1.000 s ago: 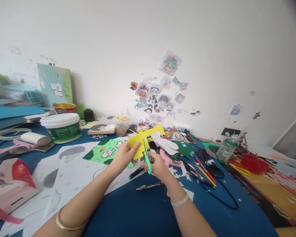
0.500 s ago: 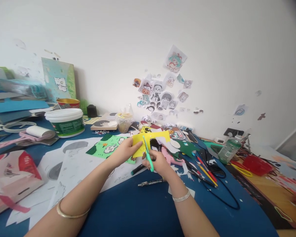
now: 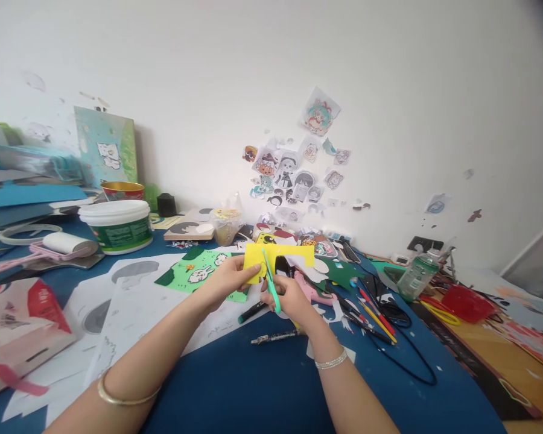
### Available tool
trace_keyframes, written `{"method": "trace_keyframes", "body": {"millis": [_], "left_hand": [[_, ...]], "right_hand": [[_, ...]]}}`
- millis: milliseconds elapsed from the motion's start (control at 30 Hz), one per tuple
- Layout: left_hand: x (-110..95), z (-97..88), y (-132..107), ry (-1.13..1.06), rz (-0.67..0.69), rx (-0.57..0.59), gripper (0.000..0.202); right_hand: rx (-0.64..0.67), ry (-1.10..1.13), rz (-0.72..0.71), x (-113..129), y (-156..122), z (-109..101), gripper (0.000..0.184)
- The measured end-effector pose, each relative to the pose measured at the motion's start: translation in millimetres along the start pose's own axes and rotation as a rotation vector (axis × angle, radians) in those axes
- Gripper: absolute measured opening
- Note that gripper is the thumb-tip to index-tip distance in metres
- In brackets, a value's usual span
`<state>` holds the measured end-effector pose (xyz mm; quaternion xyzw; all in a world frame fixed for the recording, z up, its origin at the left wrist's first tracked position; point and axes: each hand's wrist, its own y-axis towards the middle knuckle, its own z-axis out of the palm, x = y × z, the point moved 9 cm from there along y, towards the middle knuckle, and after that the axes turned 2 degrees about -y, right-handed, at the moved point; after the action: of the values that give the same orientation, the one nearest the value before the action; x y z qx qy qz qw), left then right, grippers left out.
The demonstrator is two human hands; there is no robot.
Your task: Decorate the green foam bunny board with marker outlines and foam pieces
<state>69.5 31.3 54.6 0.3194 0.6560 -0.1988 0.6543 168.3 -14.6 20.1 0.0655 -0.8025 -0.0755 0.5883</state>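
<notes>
My left hand pinches the lower left edge of a yellow paper sheet, holding it up over the blue table. Green-handled scissors are gripped in my right hand, with their blades up into the yellow paper. A green sheet with white bunny pictures lies just behind my left hand. Under my hands lie a dark marker and a black pen.
A white and green tub and a pink roller stand at the back left. Pens and a black cable lie to the right, with a green bottle and a red tray. Stickers cover the wall.
The yellow paper has turned in my left hand to lie more level, and the scissors have worked on through it. The view has shifted slightly.
</notes>
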Motion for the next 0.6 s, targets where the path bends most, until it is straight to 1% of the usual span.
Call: {"method": "trace_keyframes", "body": {"millis": [100, 200, 367, 467, 600], "left_hand": [[1, 0.7, -1, 0.087, -0.012, -0.015, 0.028], [-1, 3.8, -2, 0.144, -0.019, 0.011, 0.026], [-5, 3.8, -3, 0.159, -0.009, 0.011, 0.025], [-7, 1.9, -4, 0.165, -0.016, 0.011, 0.026], [-10, 0.6, -6, 0.188, -0.024, 0.052, 0.029]], "right_hand": [[0.007, -0.011, 0.004, 0, 0, 0, 0.026], [0.012, 0.006, 0.003, 1, 0, 1, 0.028], [0.033, 0.068, 0.016, 1, 0, 3, 0.03], [0.037, 0.033, 0.049, -2, -1, 1, 0.029], [0.047, -0.011, 0.099, -9, -1, -1, 0.034]]}}
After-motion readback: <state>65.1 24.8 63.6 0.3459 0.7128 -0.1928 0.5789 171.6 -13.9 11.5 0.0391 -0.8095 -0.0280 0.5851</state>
